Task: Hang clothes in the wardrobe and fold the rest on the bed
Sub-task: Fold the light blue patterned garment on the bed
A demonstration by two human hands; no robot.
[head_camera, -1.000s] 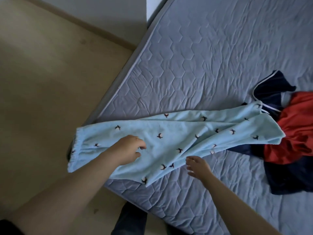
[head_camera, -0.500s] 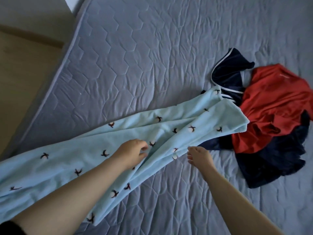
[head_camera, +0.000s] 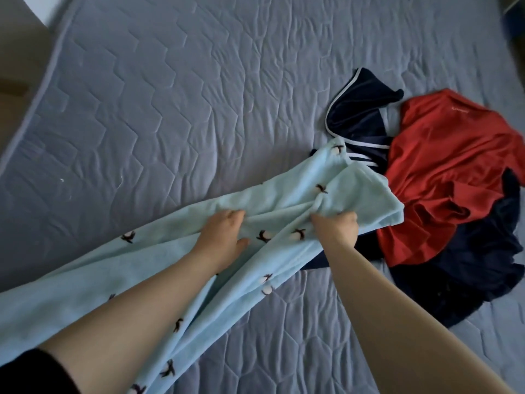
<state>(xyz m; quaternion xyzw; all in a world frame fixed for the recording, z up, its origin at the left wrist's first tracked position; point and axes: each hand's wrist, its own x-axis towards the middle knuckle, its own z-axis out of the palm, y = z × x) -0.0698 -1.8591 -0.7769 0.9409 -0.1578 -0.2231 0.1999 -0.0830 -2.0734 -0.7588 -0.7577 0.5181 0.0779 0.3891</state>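
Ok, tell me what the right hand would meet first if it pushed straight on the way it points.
The right hand grips the light blue trousers; straight on lies more of that fabric, then probably bare mattress.

Pale blue, dark-motif trousers [head_camera: 85,275]

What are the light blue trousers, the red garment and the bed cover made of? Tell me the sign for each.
The light blue trousers: likely fleece or flannel; matte, fuzzy, soft thick folds. The red garment: probably thin polyester; faint sheen, fine sharp creases. The bed cover: quilted woven fabric, matte; stitched hexagons, puckers.
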